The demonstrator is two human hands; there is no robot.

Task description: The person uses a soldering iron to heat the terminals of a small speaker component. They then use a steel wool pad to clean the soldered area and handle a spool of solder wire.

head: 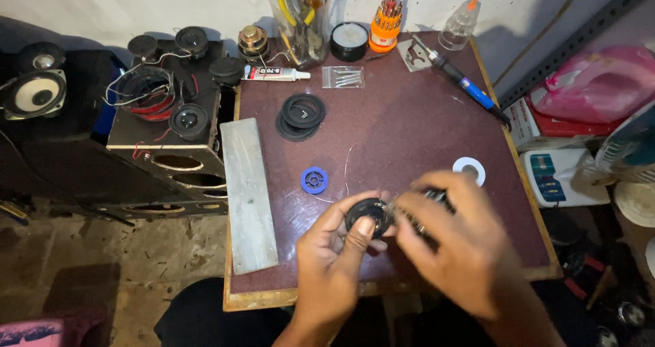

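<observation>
Dim workshop floor surrounds a small maroon table [409,128] set against a pale wall. Near its front edge the left hand [332,251] curls around a small black speaker [368,215], thumb pressed on its rim, lifting it just above the tabletop. The right hand [456,241] is blurred; its fingers close on what may be a dark tool [437,197] touching the speaker. Just beside lie a blue spool [314,180] and a white ring [469,169]. Farther back sit black rings [301,116], a glue tube [276,73], a soldering iron [464,83] and an orange screwdriver set [385,25]. A grey plank [248,193] lies along the table's left edge.
</observation>
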